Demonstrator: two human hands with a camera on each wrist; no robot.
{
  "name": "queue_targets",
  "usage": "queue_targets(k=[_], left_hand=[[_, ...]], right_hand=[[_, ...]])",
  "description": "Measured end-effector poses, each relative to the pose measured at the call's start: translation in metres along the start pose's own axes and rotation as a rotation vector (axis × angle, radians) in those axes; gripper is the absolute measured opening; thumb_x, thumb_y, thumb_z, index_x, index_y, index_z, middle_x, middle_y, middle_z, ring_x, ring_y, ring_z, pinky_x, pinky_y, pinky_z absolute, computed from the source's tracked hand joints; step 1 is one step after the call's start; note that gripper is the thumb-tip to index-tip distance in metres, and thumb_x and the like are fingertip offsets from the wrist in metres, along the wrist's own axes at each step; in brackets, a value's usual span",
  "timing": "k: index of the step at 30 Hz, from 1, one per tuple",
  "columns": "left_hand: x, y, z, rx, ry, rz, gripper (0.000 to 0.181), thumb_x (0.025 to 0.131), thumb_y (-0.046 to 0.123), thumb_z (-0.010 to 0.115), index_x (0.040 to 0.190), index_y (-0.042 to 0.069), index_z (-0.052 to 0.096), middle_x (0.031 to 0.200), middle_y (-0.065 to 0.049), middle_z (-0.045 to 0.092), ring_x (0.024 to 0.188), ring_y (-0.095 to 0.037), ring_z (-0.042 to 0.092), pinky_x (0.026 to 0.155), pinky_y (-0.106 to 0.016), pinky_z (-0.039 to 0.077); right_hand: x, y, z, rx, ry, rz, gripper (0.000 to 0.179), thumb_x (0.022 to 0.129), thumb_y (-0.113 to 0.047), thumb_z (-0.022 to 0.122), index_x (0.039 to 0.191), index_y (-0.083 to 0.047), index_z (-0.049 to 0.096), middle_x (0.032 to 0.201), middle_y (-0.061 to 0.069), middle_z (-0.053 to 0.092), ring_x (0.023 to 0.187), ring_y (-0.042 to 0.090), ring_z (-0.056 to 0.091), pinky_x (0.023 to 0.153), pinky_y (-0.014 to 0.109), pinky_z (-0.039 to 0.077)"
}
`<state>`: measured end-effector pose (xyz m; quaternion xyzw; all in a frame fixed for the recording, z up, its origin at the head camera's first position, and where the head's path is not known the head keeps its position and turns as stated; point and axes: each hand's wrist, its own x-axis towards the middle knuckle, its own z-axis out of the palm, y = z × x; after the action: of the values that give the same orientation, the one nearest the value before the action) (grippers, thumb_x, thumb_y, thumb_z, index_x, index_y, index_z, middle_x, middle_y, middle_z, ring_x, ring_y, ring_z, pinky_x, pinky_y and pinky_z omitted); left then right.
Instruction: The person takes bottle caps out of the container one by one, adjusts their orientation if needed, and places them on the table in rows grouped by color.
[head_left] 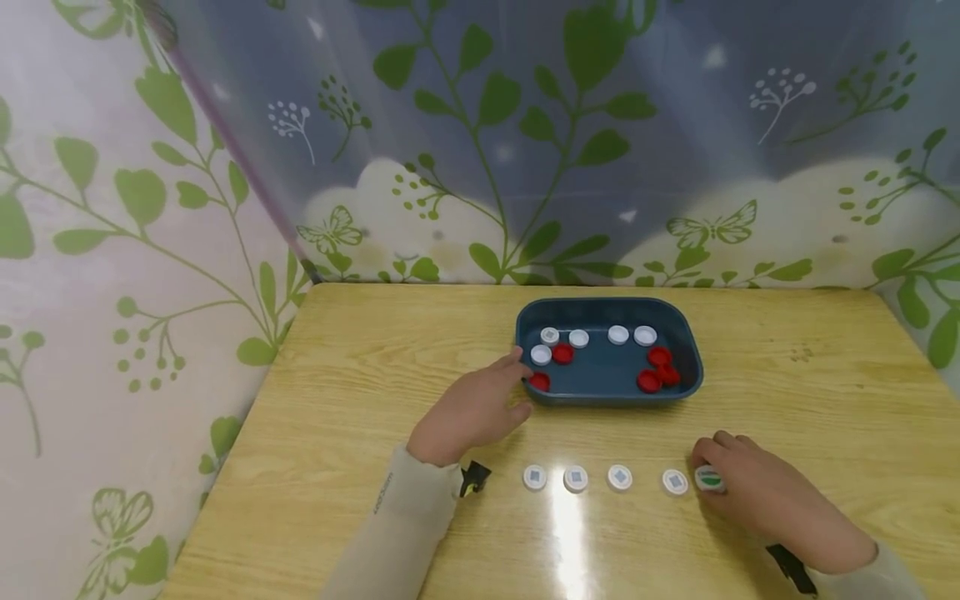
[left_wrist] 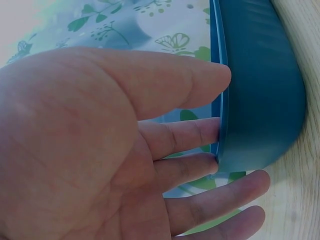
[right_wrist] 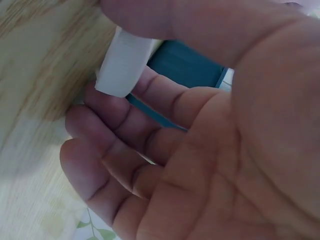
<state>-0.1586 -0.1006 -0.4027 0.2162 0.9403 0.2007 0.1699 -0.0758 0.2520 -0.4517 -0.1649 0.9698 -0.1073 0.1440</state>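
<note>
At the right end of a row of white bottle caps, my right hand (head_left: 768,492) pinches a white cap with a green mark (head_left: 708,478) between thumb and fingers. The right wrist view shows this white cap (right_wrist: 124,62) from its side, tilted. Immediately left of it lies a white cap with a grey square (head_left: 674,482). My left hand (head_left: 474,412) reaches to the left end of a dark blue plastic basin (head_left: 607,401). In the left wrist view its fairly straight fingers and thumb are right at the basin's rim (left_wrist: 223,45).
Three more white caps, among them a cap (head_left: 576,478), continue the row leftward. Inside the basin lie several white caps and several red caps (head_left: 649,381). The wooden table (head_left: 375,350) ends at a patterned cloth (head_left: 465,192) behind and at the left.
</note>
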Motion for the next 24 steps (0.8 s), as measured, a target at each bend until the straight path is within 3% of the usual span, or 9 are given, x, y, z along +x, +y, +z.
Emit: queue_targets(k=[24], left_hand=[[-0.0033,0.001,-0.0007,0.0,0.005,0.017,0.051,0.103,0.032,0.063,0.149,0.011,0.055,0.169,-0.004,0.027,0.139,-0.026,0.053,0.108,-0.041,0.048]], right_hand=[[0.0006,-0.0007,0.0056,-0.032,0.046,0.025,0.026,0.082,-0.017,0.08,0.098,-0.015,0.059,0.09,-0.002,0.05,0.08,0.02,0.047,0.068,0.039,0.044]])
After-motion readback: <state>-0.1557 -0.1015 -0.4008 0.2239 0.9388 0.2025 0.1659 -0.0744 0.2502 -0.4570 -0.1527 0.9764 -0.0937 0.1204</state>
